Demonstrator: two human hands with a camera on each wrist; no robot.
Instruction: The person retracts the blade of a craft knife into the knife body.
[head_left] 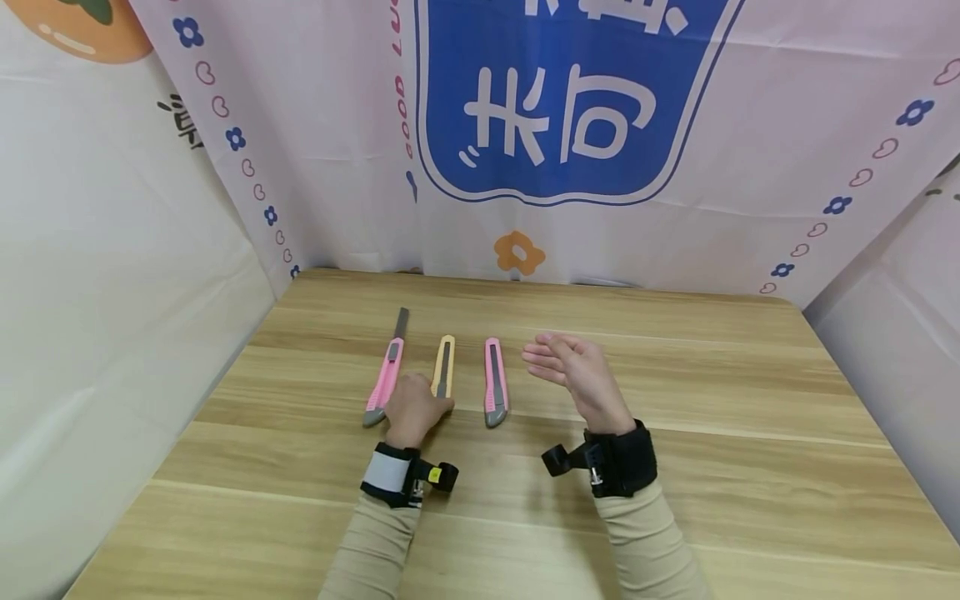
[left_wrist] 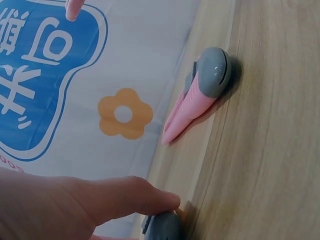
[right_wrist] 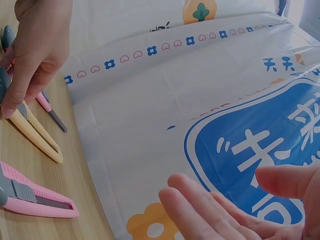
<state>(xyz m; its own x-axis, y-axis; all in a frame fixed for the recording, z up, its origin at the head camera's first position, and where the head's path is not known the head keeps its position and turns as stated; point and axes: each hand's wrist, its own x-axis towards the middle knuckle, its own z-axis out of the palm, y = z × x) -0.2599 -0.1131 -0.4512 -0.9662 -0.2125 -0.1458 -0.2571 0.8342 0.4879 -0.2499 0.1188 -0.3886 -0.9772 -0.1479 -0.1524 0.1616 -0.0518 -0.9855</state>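
On the wooden table (head_left: 675, 467), left hand (head_left: 411, 410) grips yellow cutter (head_left: 445, 367); right hand (head_left: 573, 371) spread.

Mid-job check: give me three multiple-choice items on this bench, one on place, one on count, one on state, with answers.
1. Which utility knife does the left hand rest on?
A. the yellow knife, in the middle
B. the right pink one
C. none

2. How many utility knives lie on the table?
A. two
B. three
C. five

3. How is the right hand?
A. gripping a knife
B. flat on the wood
C. raised, fingers straight, holding nothing

Answers: 1 A, its fingers cover the yellow knife's near end. 2 B, pink, yellow, pink side by side. 3 C, it hovers right of the knives.
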